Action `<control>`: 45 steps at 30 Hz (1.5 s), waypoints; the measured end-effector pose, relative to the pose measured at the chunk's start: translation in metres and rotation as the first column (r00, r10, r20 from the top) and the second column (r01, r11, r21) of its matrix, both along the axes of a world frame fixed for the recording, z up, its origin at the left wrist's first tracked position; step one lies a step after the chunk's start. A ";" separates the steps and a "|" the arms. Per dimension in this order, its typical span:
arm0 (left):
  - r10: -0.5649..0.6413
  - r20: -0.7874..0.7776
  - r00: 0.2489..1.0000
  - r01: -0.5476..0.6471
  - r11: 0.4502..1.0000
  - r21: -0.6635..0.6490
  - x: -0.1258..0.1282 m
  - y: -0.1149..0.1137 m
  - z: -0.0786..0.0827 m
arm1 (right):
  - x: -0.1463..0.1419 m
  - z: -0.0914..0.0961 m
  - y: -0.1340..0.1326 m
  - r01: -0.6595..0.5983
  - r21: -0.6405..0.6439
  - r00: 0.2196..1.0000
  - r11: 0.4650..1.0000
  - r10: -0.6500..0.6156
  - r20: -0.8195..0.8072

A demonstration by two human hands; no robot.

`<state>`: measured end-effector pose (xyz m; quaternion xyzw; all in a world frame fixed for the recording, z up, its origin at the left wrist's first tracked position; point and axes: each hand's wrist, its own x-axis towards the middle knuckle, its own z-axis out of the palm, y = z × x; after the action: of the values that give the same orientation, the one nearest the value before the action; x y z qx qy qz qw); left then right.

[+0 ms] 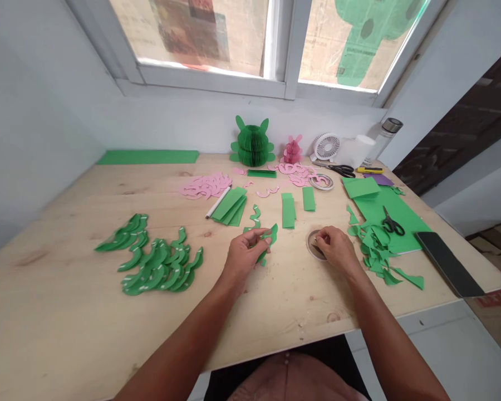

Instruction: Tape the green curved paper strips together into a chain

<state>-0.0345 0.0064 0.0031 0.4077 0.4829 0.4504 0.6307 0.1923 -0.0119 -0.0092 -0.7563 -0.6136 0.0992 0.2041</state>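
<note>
A piece of green paper (272, 234) is pinched between the thumb and fingers of my left hand (244, 250), just above the table. Close behind it lie wavy green paper cutouts (255, 214) with white strips on them. My right hand (334, 245) is at a roll of tape (311, 245) lying flat on the table and covers its right side. Its thumb and fingertips are pinched together over the roll; what sits between them is too small to make out. Left of my hands is a pile of curved green paper cutouts (158, 267) with white strips.
Green scraps (376, 245), small scissors (390, 223) and a phone (446, 262) lie at right. Folded green cards (231, 206), pink cutouts (206, 186) and a second tape roll (320, 182) are farther back. A green honeycomb figure (253, 145) and a fan (327, 146) stand by the wall.
</note>
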 end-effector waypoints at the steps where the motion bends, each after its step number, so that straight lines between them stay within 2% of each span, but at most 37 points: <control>1: 0.000 0.001 1.000 0.000 1.000 0.001 0.000 0.000 0.000 | 0.000 -0.001 0.000 0.004 0.016 1.000 1.000 -0.004 0.011; 6: 0.007 0.004 1.000 -0.007 1.000 -0.003 0.000 0.000 0.001 | 0.002 -0.005 -0.001 0.006 0.070 1.000 0.998 -0.004 -0.020; 14: 0.007 0.009 1.000 -0.007 1.000 0.000 0.001 0.000 0.000 | -0.001 -0.003 -0.004 0.047 0.071 0.992 0.996 -0.038 -0.122; 20: 0.015 0.005 1.000 -0.015 1.000 -0.006 0.001 -0.001 0.002 | 0.000 -0.002 -0.004 0.077 0.122 0.963 0.990 -0.043 -0.266; 24: 0.011 -0.005 1.000 -0.011 1.000 0.005 0.001 0.000 -0.002 | -0.007 0.008 -0.007 0.066 0.146 0.896 0.987 0.006 -0.444; 28: 0.019 -0.026 0.999 -0.019 1.000 0.003 0.001 0.000 -0.004 | -0.032 0.021 -0.012 -0.004 0.112 0.754 0.994 0.077 -0.652; 34: 0.012 -0.034 0.999 -0.013 1.000 -0.013 0.001 0.000 -0.003 | -0.072 0.032 -0.010 -0.099 0.104 0.679 0.990 0.144 -0.720; 40: 0.003 -0.026 1.000 -0.004 1.000 -0.015 0.001 -0.001 -0.001 | -0.090 0.029 -0.001 -0.097 0.126 0.678 0.987 0.158 -0.718; 45: 0.014 -0.015 1.000 -0.014 1.000 0.003 0.001 -0.001 -0.001 | -0.092 0.019 0.004 -0.104 0.224 0.753 0.969 0.224 -0.618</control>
<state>-0.0332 0.0055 0.0018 0.4085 0.4898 0.4526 0.6232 0.1003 -0.0078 0.0096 -0.5992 -0.5780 0.3135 0.4567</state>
